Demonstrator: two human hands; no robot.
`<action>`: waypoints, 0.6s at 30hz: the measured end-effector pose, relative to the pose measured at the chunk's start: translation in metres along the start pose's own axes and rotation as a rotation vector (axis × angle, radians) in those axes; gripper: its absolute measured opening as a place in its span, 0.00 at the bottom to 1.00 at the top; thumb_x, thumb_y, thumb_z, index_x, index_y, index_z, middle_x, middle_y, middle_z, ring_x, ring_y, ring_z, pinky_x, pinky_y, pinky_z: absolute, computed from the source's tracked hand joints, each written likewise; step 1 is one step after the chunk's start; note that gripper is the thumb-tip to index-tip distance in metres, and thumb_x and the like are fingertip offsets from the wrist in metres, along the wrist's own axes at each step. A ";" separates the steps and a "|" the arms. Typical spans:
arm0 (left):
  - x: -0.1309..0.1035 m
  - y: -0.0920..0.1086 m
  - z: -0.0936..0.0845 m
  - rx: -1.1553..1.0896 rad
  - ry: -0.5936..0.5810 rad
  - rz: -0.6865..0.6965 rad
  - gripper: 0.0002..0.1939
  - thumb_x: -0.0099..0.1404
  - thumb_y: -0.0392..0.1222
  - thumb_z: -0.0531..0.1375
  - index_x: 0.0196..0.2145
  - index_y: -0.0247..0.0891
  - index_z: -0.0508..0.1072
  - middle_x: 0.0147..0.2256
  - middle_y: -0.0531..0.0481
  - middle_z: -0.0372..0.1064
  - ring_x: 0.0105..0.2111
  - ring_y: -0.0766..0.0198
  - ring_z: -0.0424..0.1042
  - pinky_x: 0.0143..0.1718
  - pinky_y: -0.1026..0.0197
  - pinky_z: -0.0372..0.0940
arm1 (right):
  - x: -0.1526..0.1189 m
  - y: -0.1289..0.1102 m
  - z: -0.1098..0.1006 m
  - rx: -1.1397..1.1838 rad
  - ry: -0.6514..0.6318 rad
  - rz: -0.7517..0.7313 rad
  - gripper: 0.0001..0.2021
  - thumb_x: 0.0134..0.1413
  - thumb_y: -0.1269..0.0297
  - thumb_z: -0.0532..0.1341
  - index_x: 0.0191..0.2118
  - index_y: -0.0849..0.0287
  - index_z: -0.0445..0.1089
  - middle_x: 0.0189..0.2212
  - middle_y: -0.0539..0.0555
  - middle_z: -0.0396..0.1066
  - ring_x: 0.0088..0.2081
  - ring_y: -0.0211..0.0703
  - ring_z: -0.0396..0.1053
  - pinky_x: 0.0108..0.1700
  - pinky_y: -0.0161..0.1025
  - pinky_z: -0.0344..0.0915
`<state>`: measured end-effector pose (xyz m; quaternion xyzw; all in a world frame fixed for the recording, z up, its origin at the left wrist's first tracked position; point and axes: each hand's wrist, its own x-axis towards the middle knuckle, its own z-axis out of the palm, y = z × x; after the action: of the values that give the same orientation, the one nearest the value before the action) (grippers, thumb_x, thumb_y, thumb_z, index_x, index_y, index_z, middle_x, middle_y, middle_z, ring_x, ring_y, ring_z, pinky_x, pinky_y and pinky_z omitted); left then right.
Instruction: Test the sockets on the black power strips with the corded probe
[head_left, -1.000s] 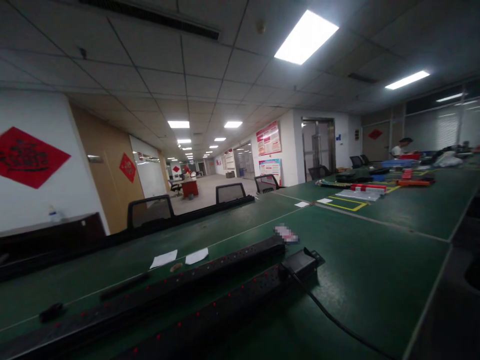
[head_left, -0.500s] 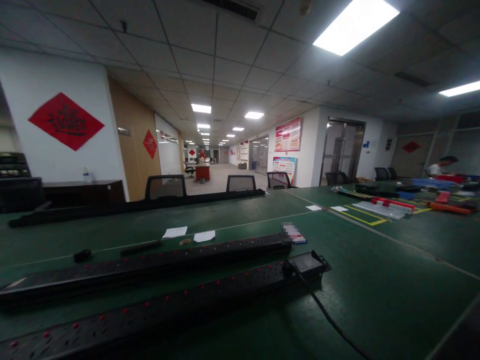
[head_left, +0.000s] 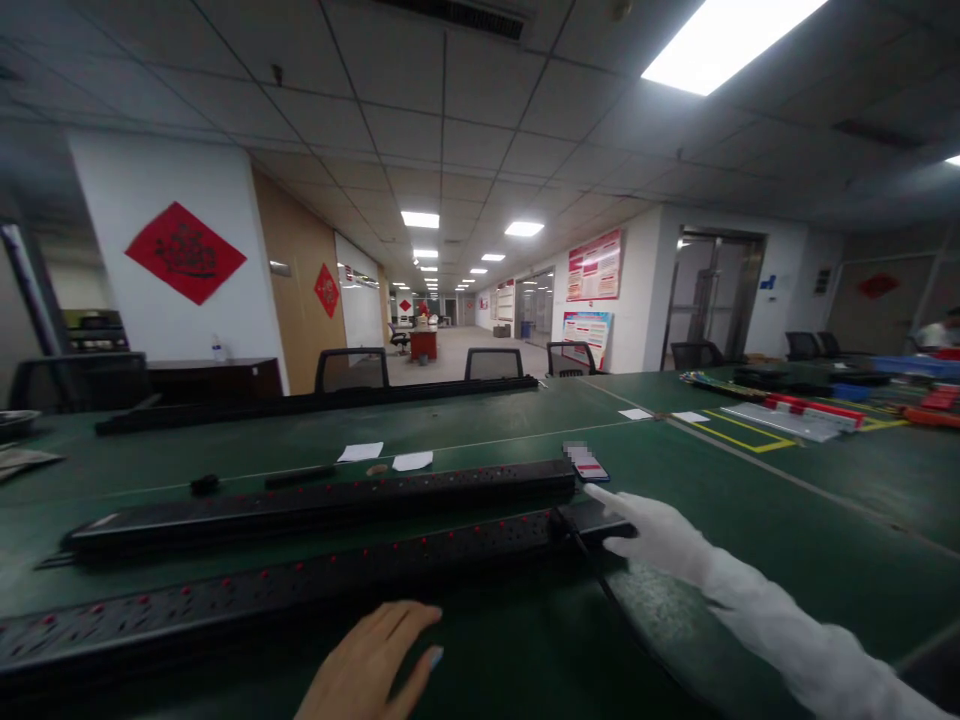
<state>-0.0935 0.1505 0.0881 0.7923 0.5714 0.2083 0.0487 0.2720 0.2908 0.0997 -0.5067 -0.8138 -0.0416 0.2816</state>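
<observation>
One green table [head_left: 795,520] bore two red-dotted black strips, a near strip [head_left: 300,585] and a far strip [head_left: 337,507], both mostly left. The white-gloved right hand [head_left: 649,530] stretched leftward at the near strip's right end, its grip unclear; the bare left hand [head_left: 367,660] hung nearer, fingers loosely curved, thumb apart.

Near power strip [head_left: 300,579] in front, far power strip [head_left: 337,502] just behind it on the tabletop [head_left: 817,530], phone [head_left: 590,466] just off the far one's right end! Two paper slips [head_left: 412,461] lie behind, chairs [head_left: 493,364] beyond the tabletop.
</observation>
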 end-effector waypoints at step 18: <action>0.116 0.003 0.091 0.309 0.127 -0.048 0.40 0.56 0.68 0.42 0.51 0.31 0.63 0.44 0.36 0.65 0.45 0.48 0.62 0.47 0.47 0.53 | 0.032 -0.029 0.053 0.239 0.124 -0.084 0.15 0.55 0.57 0.49 0.24 0.58 0.65 0.17 0.47 0.65 0.21 0.34 0.64 0.27 0.30 0.58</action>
<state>-0.0252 0.2716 0.0385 0.7617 0.6174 0.1664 -0.1046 0.2152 0.3210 0.0777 -0.4315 -0.8144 0.0125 0.3878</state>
